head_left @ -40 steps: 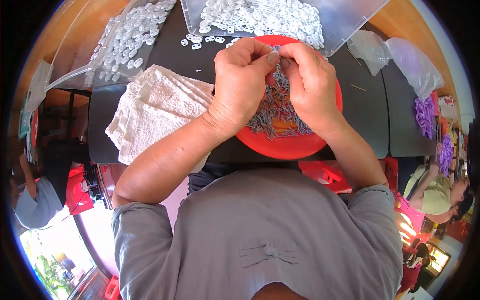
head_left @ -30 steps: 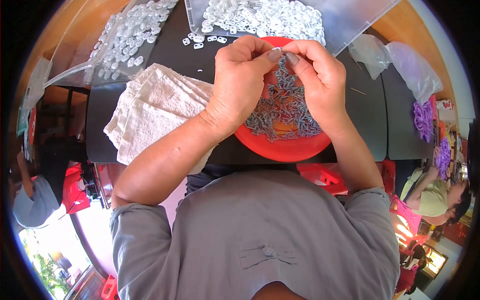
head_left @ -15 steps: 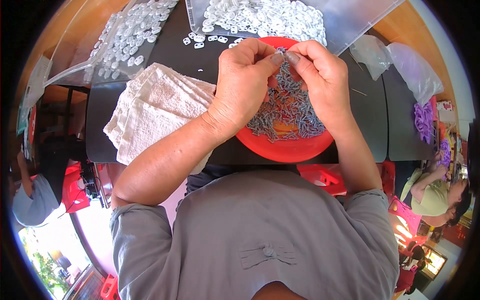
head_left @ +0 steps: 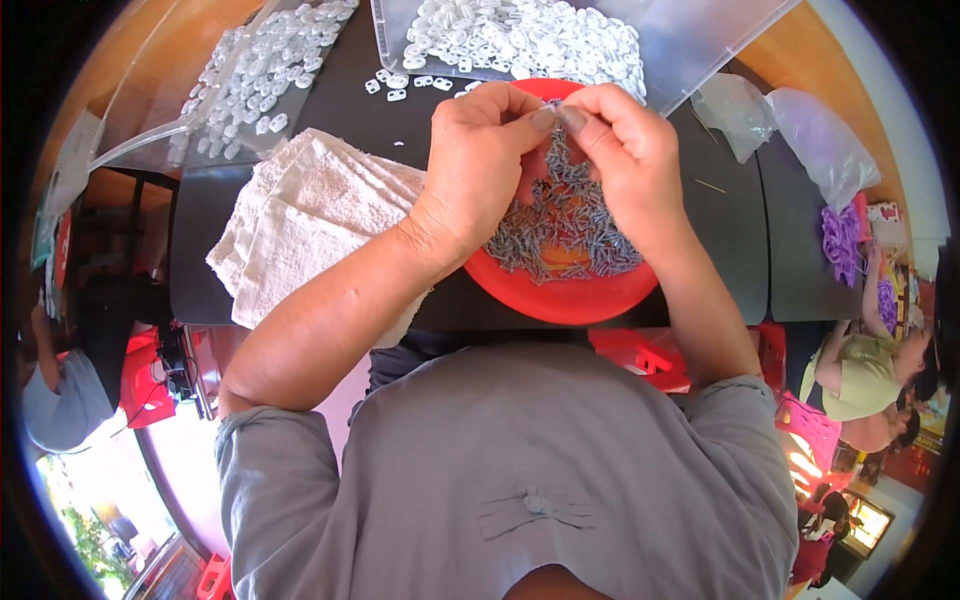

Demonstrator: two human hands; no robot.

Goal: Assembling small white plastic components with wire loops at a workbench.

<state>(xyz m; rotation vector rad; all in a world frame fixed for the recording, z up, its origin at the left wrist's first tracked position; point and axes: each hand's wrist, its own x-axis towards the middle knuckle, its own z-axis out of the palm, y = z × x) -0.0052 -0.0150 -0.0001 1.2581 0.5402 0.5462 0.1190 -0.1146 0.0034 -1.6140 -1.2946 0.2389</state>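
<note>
My left hand (head_left: 472, 165) and my right hand (head_left: 636, 165) meet over the far part of a red round basin (head_left: 572, 303). Thumbs and index fingers of both are pinched together on a small whitish piece (head_left: 551, 104), mostly covered by the fingertips, so its exact kind cannot be made out. Many short, thin grey pieces (head_left: 595, 225), screw-like in shape, lie heaped in the basin beneath. Just beyond the left hand, a few white oval plastic pieces with two holes (head_left: 397, 95) are scattered on the dark table (head_left: 725, 270).
A clear bin (head_left: 690, 50) heaped with white ovals stands behind the basin; another clear container (head_left: 150, 135) with ovals is far left. A folded cream towel (head_left: 310, 225) lies beside my left forearm. Plastic bags (head_left: 825, 145) and purple material (head_left: 840, 245) are at right, near another person (head_left: 865, 375).
Both hands have shifted slightly left and stay pinched together at the fingertips. At the right, the other person's arm has moved.
</note>
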